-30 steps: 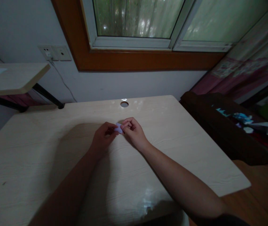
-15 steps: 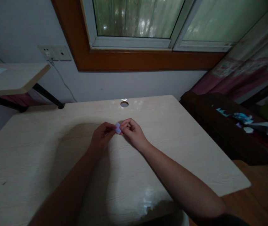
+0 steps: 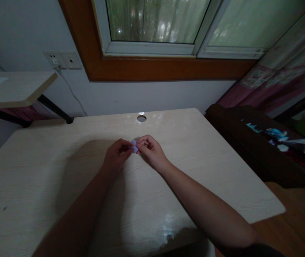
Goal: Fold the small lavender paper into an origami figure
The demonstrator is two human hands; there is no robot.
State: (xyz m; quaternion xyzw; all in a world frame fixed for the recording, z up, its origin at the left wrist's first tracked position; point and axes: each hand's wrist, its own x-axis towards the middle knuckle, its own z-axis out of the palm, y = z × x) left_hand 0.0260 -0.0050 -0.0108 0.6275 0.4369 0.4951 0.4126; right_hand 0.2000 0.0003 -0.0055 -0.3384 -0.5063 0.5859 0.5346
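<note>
Lilac piece (image 3: pixel 134 146), seemingly paper, pinched between left grip (image 3: pixel 115 153), right grip (image 3: pixel 152 151).

Dim light; pale wall (image 3: pixel 155 94), brown-framed window (image 3: pixel 152 21) behind desk (image 3: pixel 208 160); curtain (image 3: pixel 275 82), brown floor (image 3: pixel 289 232) right.

A pale, wood-grained table (image 3: pixel 208 160) spreads under the left hand (image 3: pixel 114 153) and right hand (image 3: pixel 153 151). Beyond them, near the back edge, is a round hole (image 3: pixel 141 118); farther left, a shelf (image 3: pixel 21 87) stands on black legs (image 3: pixel 56 109). A tiny dark speck (image 3: pixel 5 208) lies to their left, nearer the person.
</note>
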